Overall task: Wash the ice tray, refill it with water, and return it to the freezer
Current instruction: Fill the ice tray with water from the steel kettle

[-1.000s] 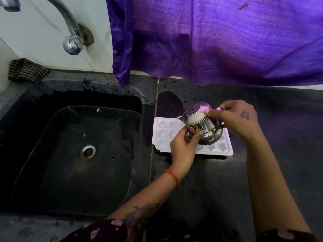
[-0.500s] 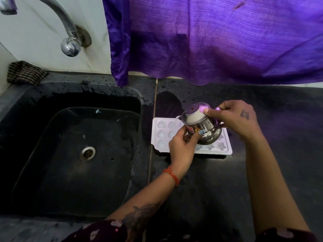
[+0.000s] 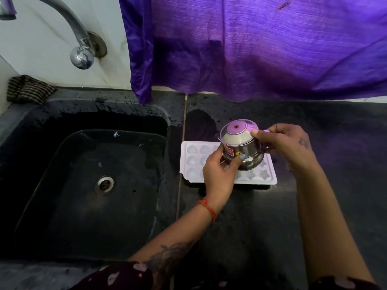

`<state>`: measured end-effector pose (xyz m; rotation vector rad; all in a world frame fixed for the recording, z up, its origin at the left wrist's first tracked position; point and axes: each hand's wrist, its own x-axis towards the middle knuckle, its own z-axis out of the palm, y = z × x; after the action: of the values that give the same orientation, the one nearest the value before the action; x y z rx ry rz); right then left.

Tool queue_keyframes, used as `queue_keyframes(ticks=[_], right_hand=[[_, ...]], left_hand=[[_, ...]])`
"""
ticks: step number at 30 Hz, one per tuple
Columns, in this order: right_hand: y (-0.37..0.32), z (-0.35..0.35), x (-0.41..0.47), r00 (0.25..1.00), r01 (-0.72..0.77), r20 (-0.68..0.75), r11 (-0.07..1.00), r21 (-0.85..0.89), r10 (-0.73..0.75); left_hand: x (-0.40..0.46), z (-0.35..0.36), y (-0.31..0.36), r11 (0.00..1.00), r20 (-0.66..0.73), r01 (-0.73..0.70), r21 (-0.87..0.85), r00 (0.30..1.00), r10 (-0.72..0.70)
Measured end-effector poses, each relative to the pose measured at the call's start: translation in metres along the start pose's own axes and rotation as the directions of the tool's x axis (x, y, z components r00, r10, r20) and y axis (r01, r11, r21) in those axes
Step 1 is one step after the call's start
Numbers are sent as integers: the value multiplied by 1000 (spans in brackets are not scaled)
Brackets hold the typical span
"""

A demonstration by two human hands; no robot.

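The person wears dark maroon sleeves (image 3: 117, 277) with pale pink blotches, an orange thread band (image 3: 207, 208) on the left wrist, forearm and hand tattoos, and light-blue nail polish.

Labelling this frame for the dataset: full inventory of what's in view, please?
ice tray: 1, white, on the counter right of the sink
steel pot: 1, silver with a clear lid, tilted above the tray
sink: 1, black, left
tap: 1, chrome, on the wall above the sink
striped cloth: 1, dark, rear-left sink corner
curtain: 1, purple, behind the counter
counter: 1, black
left hand: red wristband, grips the pot's body
right hand: holds the pot near its lid
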<state>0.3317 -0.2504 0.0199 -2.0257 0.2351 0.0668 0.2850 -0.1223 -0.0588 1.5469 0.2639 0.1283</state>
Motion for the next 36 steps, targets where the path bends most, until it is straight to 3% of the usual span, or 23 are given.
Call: queue_keyframes(ticks=[11, 26, 36], right_hand=[[-3, -11, -2, 998, 38, -42, 984, -175, -46], [-11, -12, -3, 995, 41, -67, 937, -347, -69], [-6, -14, -3, 997, 44, -53, 958, -285, -62]], left_hand=[[-4, 10, 3, 993, 78, 115, -32, 991, -112], [-6, 12, 5, 990, 119, 142, -7, 983, -140], [-7, 11, 6, 993, 110, 120, -1, 987, -119]])
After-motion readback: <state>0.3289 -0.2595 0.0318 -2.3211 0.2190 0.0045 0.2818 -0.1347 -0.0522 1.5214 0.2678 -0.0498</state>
